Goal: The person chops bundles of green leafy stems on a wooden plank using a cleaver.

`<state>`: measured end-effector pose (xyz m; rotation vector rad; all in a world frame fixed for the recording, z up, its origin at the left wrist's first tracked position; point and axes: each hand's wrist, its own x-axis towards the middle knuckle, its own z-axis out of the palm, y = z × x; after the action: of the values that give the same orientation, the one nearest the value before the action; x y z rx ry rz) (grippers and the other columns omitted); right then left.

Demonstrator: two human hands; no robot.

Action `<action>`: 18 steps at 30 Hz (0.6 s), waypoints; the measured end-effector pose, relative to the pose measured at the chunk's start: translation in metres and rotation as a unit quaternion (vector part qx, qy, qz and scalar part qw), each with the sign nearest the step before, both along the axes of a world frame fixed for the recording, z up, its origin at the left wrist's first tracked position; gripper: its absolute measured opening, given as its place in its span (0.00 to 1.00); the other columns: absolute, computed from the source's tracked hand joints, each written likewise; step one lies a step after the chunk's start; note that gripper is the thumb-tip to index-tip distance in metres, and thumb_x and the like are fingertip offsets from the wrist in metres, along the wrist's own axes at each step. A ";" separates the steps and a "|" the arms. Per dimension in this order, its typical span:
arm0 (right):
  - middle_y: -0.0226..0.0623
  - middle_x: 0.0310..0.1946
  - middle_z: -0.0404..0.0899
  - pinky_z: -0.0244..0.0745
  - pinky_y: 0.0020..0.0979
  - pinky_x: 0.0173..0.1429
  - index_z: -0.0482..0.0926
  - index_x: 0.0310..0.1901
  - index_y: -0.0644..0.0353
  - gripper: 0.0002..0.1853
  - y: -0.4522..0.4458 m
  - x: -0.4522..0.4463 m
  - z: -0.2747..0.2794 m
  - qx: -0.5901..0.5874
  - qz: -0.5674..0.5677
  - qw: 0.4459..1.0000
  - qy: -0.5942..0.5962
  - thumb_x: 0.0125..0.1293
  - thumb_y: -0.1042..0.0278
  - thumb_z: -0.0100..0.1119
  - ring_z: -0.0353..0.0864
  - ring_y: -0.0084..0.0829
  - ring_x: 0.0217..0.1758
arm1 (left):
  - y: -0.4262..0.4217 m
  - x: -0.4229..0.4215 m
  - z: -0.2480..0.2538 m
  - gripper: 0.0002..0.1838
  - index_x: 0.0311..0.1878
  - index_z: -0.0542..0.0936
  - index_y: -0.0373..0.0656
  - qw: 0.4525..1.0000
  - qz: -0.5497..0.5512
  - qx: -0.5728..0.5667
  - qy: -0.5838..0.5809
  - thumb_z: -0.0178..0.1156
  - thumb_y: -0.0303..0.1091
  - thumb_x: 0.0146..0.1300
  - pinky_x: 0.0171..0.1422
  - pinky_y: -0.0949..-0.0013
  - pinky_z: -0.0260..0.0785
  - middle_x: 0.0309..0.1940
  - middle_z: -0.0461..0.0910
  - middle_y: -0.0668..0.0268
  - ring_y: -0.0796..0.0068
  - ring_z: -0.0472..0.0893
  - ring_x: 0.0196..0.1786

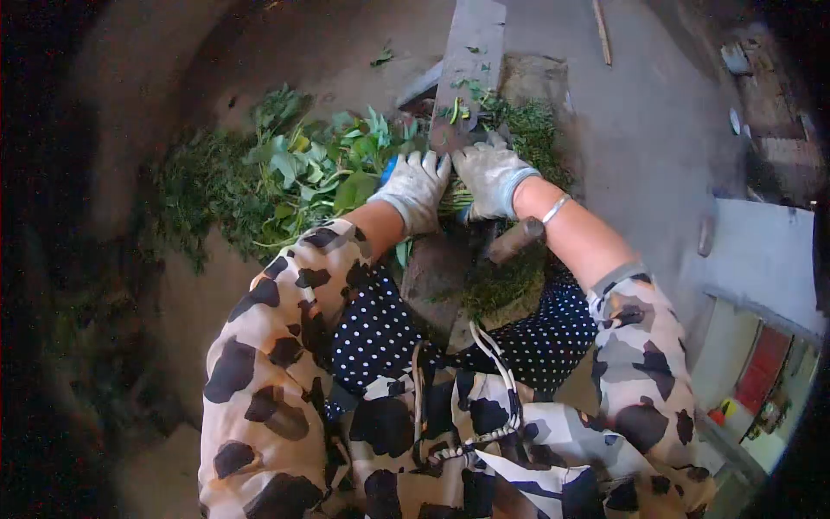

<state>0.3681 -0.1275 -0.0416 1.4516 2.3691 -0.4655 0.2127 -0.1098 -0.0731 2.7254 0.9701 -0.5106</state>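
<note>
My left hand (pixel 420 186), in a pale work glove, is closed round the stems of a bunch of leafy green plants (pixel 316 164) that spreads out to the left. Close beside it, my gloved right hand (pixel 491 177) is closed on the stem ends (pixel 456 201) of the same bunch. Both hands rest over a long wooden plank (pixel 467 65) that runs away from me between my knees. Below my right wrist a thick round wooden handle (pixel 516 240) sticks out; what it joins is hidden.
Finely chopped greens (pixel 532 130) lie to the right of the plank, with more (pixel 506 290) below the handle. A heap of feathery greens (pixel 203 186) is at the left. A thin stick (pixel 603 33) lies on the floor, and a pale board (pixel 761 251) stands at the right.
</note>
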 end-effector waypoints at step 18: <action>0.28 0.17 0.70 0.67 0.28 0.24 0.74 0.26 0.53 0.11 0.105 0.131 0.044 0.040 -0.351 0.609 0.711 0.62 0.58 0.54 0.69 0.27 0.18 | -0.005 0.021 0.019 0.44 0.65 0.58 0.38 0.997 0.016 -0.001 0.075 0.63 0.39 0.43 0.60 0.52 0.61 0.53 0.67 0.53 0.55 0.69 0.56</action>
<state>0.4994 -0.0225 0.0025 2.5992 2.3725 -2.5611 0.2333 -0.1150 -0.0541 2.6957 1.0458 -0.7200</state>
